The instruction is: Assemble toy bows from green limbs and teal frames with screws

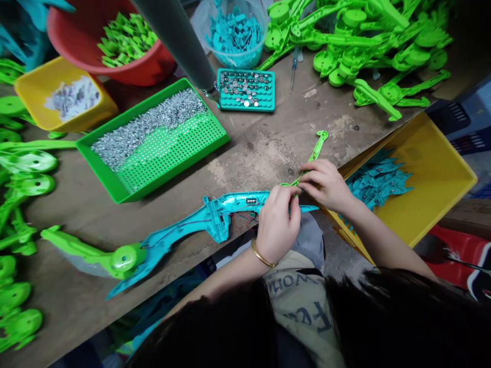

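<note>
Left hand (276, 221): mine, with a gold bangle (262, 255) at the wrist; fingers curled in, tips pinched on the near end of the green arm, right over the teal shell.
Right hand (326, 185): fingers bent and closed lightly on the same green arm, a little farther along it — thumb underneath, as far as I can tell.
Green arm (315, 150): a thin plastic strip slanting up and away from my hands toward the right, its far end free above the bench.
Teal shell (215, 217): a long open half-casing lying flat along the bench edge just in front of me, with small metal bits and red wire showing inside; its left end touches a green part (95, 255) with a round hub.
Yellow bin (433, 168): tilted at my right, just beside my right wrist, holding teal pieces (378, 181).
Green tray (153, 138): well to the left past the shell, perforated floor, half covered in small metal pins.
Teal tray (246, 90): beyond the green one, with round metal cells in its pockets.
Red bowl (76, 41): far left, full of small green bits.
Green pile (364, 46): far right of the bench (261, 148), long hubbed parts heaped together.
</note>
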A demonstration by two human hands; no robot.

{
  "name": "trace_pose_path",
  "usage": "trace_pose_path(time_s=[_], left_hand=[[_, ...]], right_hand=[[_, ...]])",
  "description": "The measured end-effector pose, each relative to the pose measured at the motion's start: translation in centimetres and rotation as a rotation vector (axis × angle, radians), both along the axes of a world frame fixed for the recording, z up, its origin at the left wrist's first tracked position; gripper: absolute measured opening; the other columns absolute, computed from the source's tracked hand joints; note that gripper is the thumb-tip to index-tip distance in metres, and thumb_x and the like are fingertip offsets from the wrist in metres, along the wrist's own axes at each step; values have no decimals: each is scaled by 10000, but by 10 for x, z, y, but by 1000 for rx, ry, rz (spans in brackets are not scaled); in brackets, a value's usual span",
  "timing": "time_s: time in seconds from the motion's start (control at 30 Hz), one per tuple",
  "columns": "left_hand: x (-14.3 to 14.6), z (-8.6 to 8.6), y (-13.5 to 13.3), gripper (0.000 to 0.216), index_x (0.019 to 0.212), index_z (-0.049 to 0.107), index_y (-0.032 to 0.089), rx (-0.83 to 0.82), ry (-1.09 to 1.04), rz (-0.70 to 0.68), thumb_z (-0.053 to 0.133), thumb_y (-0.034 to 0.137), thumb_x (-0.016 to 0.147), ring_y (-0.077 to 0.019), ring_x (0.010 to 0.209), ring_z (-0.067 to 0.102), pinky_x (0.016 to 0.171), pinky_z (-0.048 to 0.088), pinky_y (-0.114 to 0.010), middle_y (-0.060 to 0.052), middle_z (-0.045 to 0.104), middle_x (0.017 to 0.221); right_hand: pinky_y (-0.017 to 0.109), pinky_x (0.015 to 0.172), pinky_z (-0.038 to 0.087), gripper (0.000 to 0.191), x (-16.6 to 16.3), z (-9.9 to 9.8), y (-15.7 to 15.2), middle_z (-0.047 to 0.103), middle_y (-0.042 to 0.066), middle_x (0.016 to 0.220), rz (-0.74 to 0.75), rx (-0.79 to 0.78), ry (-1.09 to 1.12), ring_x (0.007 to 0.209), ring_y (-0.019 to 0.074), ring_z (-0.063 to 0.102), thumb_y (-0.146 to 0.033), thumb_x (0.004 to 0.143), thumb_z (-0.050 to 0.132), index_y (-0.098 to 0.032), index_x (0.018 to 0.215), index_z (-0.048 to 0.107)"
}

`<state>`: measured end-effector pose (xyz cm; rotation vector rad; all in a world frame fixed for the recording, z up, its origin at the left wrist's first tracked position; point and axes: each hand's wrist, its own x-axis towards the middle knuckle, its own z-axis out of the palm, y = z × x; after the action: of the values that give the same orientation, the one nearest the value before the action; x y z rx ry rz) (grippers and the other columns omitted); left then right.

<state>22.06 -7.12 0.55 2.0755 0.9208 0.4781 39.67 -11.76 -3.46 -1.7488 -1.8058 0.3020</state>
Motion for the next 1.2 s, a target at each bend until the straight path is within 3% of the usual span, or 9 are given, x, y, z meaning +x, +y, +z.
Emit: trace_pose_path(time_s=[0.27, 0.43, 0.53, 0.67, 0.83, 0.9, 1.0, 1.1, 1.2], left_hand=[[5, -1, 0, 128, 953, 616, 192, -255, -121, 49, 515, 150, 886, -162, 868, 621, 798, 501, -312, -34, 636, 916], [17, -4, 2, 105, 945, 595, 174, -737, -341, 154, 561, 167, 846, -113, 628, 627, 607, 509, -254, 5, 593, 786], [26, -3, 0, 127, 959, 587, 161, -911, -462, 226, 568, 151, 834, -95, 599, 607, 610, 509, -235, 24, 573, 710], [28, 2, -17, 249, 1073, 557, 177, -933, -512, 238, 577, 144, 827, -88, 711, 624, 740, 537, -258, -19, 602, 932], [8, -3, -42, 418, 1271, 473, 227, -753, -441, 4, 526, 131, 868, -160, 1026, 625, 963, 501, -356, -110, 476, 1315], [-1, -8, -45, 417, 1307, 466, 232, -618, -405, -58, 484, 140, 901, -156, 1032, 612, 1006, 474, -378, -119, 439, 1344], [-7, -14, -44, 372, 1288, 505, 216, -468, -338, -33, 480, 175, 920, -133, 929, 585, 950, 494, -360, -106, 480, 1252], [-4, -17, -44, 332, 1253, 526, 206, -541, -365, 64, 496, 226, 923, -114, 805, 568, 806, 530, -306, -86, 533, 1130], [5, -17, -49, 309, 1229, 506, 197, -771, -500, 83, 500, 250, 924, -121, 845, 629, 846, 535, -313, -100, 529, 1174]], right_hand=[[430, 934, 447, 103, 1, 0, 0, 681, 46, 1079, 5, -18, 15, 1040, 223, 577, -276, 889, 574, -244, 844, 660], [415, 915, 442, 110, 3, 0, 1, 679, 59, 1070, 33, -9, -27, 1033, 222, 567, -267, 893, 562, -228, 841, 651], [419, 902, 425, 117, 6, 0, 2, 679, 54, 1072, 44, -19, -50, 1032, 227, 561, -253, 890, 551, -229, 853, 660], [426, 897, 398, 104, 9, 1, 5, 683, 45, 1050, 76, -51, -47, 1023, 229, 557, -233, 867, 571, -232, 839, 671], [424, 906, 388, 71, 11, 3, 6, 683, 33, 1049, 87, -67, -30, 1019, 222, 562, -276, 867, 609, -239, 834, 660], [420, 913, 388, 82, 12, 2, 6, 681, 31, 1051, 99, -58, -33, 1020, 217, 568, -303, 875, 611, -239, 845, 655], [419, 915, 388, 95, 14, 2, 5, 678, 30, 1051, 108, -49, -40, 1026, 217, 572, -317, 880, 609, -239, 850, 654], [422, 913, 390, 104, 15, 1, 5, 677, 32, 1058, 104, -53, -44, 1028, 221, 570, -326, 884, 604, -242, 854, 657], [417, 909, 388, 106, 14, 2, 5, 677, 31, 1057, 104, -52, -48, 1020, 217, 568, -323, 887, 600, -241, 851, 658]])
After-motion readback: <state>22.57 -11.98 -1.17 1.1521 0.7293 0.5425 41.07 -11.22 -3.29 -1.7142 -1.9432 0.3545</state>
